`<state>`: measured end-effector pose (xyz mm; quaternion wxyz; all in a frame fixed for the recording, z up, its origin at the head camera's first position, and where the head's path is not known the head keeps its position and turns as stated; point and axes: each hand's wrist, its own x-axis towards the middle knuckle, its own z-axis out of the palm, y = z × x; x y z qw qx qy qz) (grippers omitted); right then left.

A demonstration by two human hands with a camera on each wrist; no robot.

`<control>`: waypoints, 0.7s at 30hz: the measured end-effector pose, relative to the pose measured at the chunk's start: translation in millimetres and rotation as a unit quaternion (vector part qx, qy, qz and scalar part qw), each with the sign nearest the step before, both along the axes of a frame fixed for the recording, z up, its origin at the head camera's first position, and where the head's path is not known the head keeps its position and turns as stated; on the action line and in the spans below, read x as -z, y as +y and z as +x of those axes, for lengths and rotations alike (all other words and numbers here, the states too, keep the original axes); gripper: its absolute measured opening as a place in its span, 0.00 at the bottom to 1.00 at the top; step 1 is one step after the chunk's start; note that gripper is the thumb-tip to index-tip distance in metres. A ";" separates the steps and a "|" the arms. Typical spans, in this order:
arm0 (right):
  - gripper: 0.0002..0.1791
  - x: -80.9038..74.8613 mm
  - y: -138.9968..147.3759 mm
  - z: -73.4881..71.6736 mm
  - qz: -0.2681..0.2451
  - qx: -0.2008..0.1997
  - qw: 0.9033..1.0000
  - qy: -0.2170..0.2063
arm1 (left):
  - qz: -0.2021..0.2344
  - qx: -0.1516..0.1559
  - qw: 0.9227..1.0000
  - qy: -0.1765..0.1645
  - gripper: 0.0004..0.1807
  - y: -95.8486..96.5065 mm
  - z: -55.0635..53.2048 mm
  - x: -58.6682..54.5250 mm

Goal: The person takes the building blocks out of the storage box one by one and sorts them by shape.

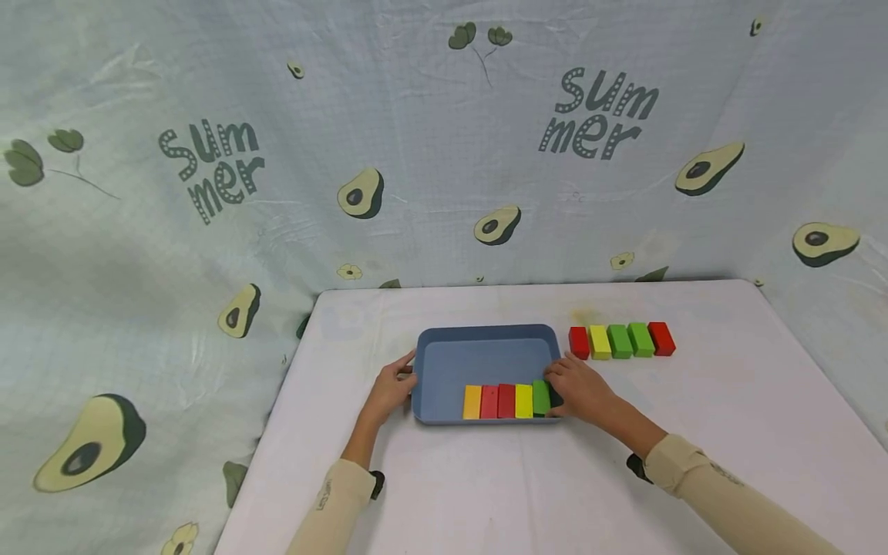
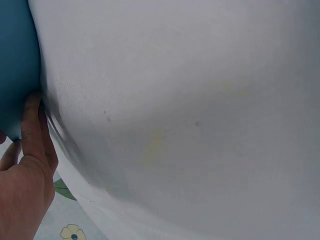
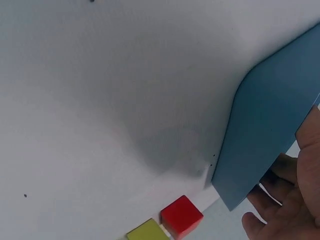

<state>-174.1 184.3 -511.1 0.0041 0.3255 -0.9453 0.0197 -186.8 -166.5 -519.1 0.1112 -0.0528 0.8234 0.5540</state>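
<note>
Row of coloured blocks (image 1: pixel 506 401) sits along the near wall of the blue-grey tray (image 1: pixel 444 362), orange, red, red, yellow, green going left to right. Right hand (image 1: pixel 579 390) sits over the tray's right end, just beside the green block (image 1: pixel 540 398), can't tell if it's pinching anything. Left hand (image 1: pixel 388 393) has fairly straight fingers against the left wall, not gripping. I'd use that one as a light brace and nudge the end of the row flush, no shoving. Five more blocks (image 1: pixel 620 341) line up on the counter (image 1: pixel 486 478), right of the tray, avocado-print cloth (image 1: pixel 416 116) behind
</note>
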 end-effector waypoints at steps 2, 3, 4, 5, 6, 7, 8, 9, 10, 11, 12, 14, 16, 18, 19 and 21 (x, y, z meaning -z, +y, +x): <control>0.37 -0.1 -0.3 -0.1 0.010 -0.001 1.000 -0.002 | 0.000 -0.002 1.000 -0.001 0.33 0.1 -0.2 0.6; 0.37 0.0 -0.4 -0.2 0.014 0.000 1.000 -0.002 | 0.000 -0.002 1.000 -0.001 0.33 0.2 -0.1 0.6; 0.36 -0.1 -0.6 -0.3 0.013 0.000 1.000 -0.002 | -0.001 -0.003 1.000 -0.001 0.33 0.2 0.0 0.9; 0.36 0.3 -0.6 -0.7 0.012 0.000 1.000 -0.002 | -0.002 -0.003 1.000 -0.001 0.33 0.1 0.0 1.1; 0.36 0.6 -0.6 -0.7 0.007 0.001 1.000 -0.004 | -0.003 -0.004 1.000 -0.001 0.33 0.0 0.0 1.2; 0.36 1.3 -0.2 -0.4 -0.001 0.003 1.000 -0.007 | -0.003 -0.004 1.000 -0.002 0.33 0.0 -0.1 1.6; 0.36 1.7 0.2 -0.3 -0.010 0.004 1.000 -0.010 | -0.004 -0.005 1.000 -0.001 0.33 0.1 0.0 1.7; 0.35 2.3 0.8 -0.2 -0.020 0.004 1.000 -0.014 | -0.004 -0.006 1.000 -0.002 0.33 0.0 -0.1 1.6; 0.35 3.2 1.3 -0.2 -0.030 0.004 0.999 -0.017 | -0.005 -0.007 1.000 -0.002 0.33 0.1 0.1 1.4; 0.35 4.0 2.0 -0.1 -0.039 0.006 0.999 -0.023 | -0.005 -0.007 1.000 -0.002 0.33 0.2 0.4 1.1; 0.35 4.8 2.8 0.0 -0.048 0.008 0.998 -0.029 | -0.004 -0.008 1.000 -0.002 0.33 0.3 0.6 0.7; 0.35 6.8 4.1 -0.5 -0.061 0.010 0.997 -0.039 | -0.004 -0.007 1.000 -0.001 0.33 0.5 0.9 0.2; 0.35 8.6 5.4 -1.4 -0.076 0.011 0.996 -0.052 | -0.001 -0.005 1.000 0.000 0.33 0.6 1.0 0.1; 0.35 9.9 6.5 -2.2 -0.094 0.013 0.993 -0.066 | 0.001 -0.004 1.000 0.002 0.33 0.5 0.6 0.6; 0.35 10.4 6.9 -2.5 -0.103 0.015 0.992 -0.074 | 0.002 -0.003 1.000 0.003 0.33 0.5 0.6 0.9; 0.35 11.0 7.9 -2.7 -0.118 0.019 0.989 -0.088 | 0.002 -0.003 1.000 0.005 0.33 0.8 0.7 1.0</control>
